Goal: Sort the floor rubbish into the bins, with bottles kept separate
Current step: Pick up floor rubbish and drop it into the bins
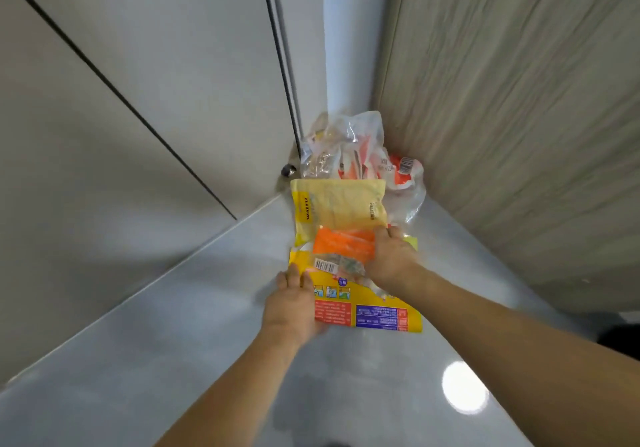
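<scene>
You have a pale grey glossy floor [214, 325] under you, with one round white glare spot on it at near right. The nearest wrapper [372, 311] is bright yellow with red and blue text panels and a white barcode patch. On top of it lies an orange packet [341, 244]. Beyond that, the pale yellow bag [337, 204] carries red lettering along its left edge. The farthest bag [349, 141] is clear plastic with orange-red and white print. The left wall [138, 65] is off-white with dark seams; the right wall panel [519, 100] is beige woodgrain.

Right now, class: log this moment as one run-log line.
left hand: grips yellow packet | right hand: on orange wrapper | clear bags: corner | bins: unseen
</scene>
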`<act>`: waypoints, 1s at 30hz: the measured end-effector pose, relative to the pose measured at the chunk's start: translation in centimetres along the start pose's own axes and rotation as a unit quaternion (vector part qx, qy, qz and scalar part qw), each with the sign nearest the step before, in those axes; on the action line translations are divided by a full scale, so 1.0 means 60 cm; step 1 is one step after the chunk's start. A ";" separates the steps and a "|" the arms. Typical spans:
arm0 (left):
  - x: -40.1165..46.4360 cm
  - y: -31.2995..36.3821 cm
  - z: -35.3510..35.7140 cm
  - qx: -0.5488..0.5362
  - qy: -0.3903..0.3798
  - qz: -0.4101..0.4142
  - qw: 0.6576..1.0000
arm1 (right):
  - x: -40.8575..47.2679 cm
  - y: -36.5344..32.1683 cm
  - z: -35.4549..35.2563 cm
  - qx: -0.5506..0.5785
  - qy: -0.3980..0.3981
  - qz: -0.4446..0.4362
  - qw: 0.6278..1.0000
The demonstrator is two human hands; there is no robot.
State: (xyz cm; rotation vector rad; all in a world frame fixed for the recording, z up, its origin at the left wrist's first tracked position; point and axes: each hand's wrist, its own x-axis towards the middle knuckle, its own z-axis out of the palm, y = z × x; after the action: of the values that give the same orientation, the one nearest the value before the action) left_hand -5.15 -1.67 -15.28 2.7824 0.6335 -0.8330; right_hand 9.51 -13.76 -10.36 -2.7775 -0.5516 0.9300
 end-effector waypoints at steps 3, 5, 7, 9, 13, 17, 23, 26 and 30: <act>0.010 -0.002 0.006 0.014 -0.005 0.001 1.000 | 0.009 -0.005 0.020 -0.050 -0.007 0.012 0.999; 0.011 0.000 0.004 0.020 -0.010 0.001 1.000 | 0.011 -0.008 0.027 -0.082 -0.017 0.014 0.996; 0.010 0.000 0.002 0.022 -0.013 0.002 1.000 | 0.011 -0.012 0.036 -0.111 -0.020 0.006 0.994; 0.012 0.000 0.001 0.031 -0.014 0.004 0.999 | 0.012 -0.012 0.048 -0.130 -0.006 -0.004 0.991; 0.014 0.009 -0.012 0.058 -0.028 -0.002 0.998 | 0.011 -0.003 0.076 -0.114 -0.002 0.000 0.993; 0.021 0.023 -0.023 0.084 -0.045 0.001 0.995 | 0.005 0.001 0.085 -0.117 0.013 0.010 0.993; 0.021 0.012 -0.017 0.082 -0.030 0.009 0.996 | 0.000 0.013 0.078 -0.150 -0.025 0.049 0.987; 0.016 0.000 -0.012 0.065 -0.014 0.012 0.998 | -0.001 0.023 0.077 -0.151 -0.029 0.065 0.986; 0.017 -0.004 -0.009 0.060 0.000 0.020 0.998 | -0.001 0.028 0.079 -0.132 -0.032 0.061 0.989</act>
State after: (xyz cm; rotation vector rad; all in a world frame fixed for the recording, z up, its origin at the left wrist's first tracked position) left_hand -4.23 -0.96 -15.40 2.8912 0.5421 -0.8894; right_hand 7.10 -15.19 -14.53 -3.0558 -0.5563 1.0454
